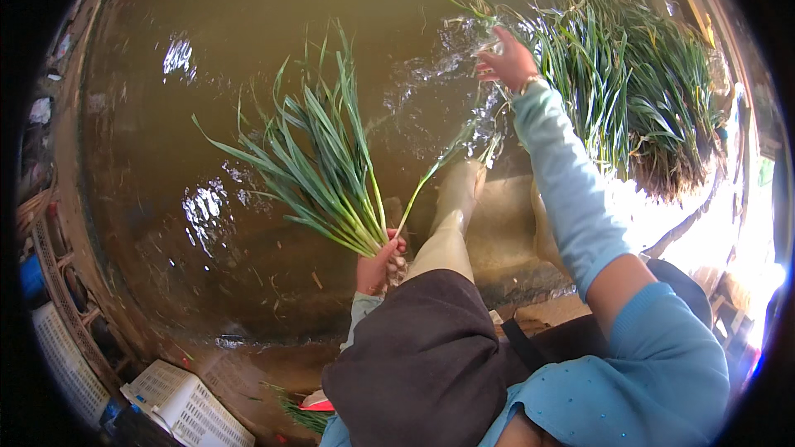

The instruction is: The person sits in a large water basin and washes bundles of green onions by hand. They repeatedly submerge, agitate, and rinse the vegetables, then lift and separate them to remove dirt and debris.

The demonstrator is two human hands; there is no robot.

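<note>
My left hand (380,261) grips a bunch of flat-leaved allium greens (329,167) low down, around the pale stems. The leaves fan out up and to the left over brown water (186,136). One separate stalk (422,183) leans right from the same hand, its leaf end lying on the water. Root ends show beneath my fingers, partly hidden by my knee. My right hand (512,62) is stretched forward over the water with fingers apart, and I see nothing held in it. Just right of it lies a large heap of the same greens (627,74), some with brown roots.
My bare legs (450,230) stand in the water. A raised wall edge (68,198) bounds the pool on the left. White plastic crates (192,406) stand at lower left, near more greens (304,413). Loose leaf scraps (481,6) float near the heap. Strong glare covers the right side.
</note>
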